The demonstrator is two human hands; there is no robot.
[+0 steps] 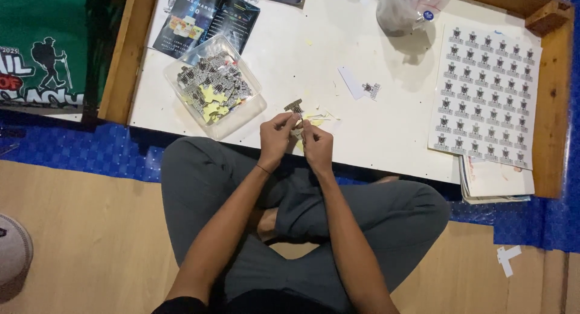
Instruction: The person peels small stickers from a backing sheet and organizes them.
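Sitting cross-legged on the floor at the near edge of a low white table [362, 139], with both hands raised together over that edge. Left hand [275, 139] pinched shut on a small sticker piece [294, 107], its fingers closed on the lower part while the printed top stands clear above them. Right hand [317, 146] just beside and touching the left, fingers curled in on the same piece or its backing; which of the two, cannot tell. Yellowish backing scraps [314, 118] lying on the table directly behind the hands.

Surroundings, left to right: clear plastic tub [257, 105] near the left hand, tilted on the tabletop, holding loose cut stickers [211, 78] and yellow scraps. Dark printed packet [205, 18] beyond the tub at the far edge. Two small loose pieces [362, 86] in the middle of the table, well apart from the hands. Clear plastic bag [411, 6] at the far edge. Uncut sticker sheet [486, 96] on the right, resting on a paper stack [498, 184] that overhangs the near edge.

Edges: raised wooden frame [553, 108] along the left, right and far sides; near side open toward the lap. Open tabletop between the hands and the sticker sheet. Blue mat [78, 148] under the table.
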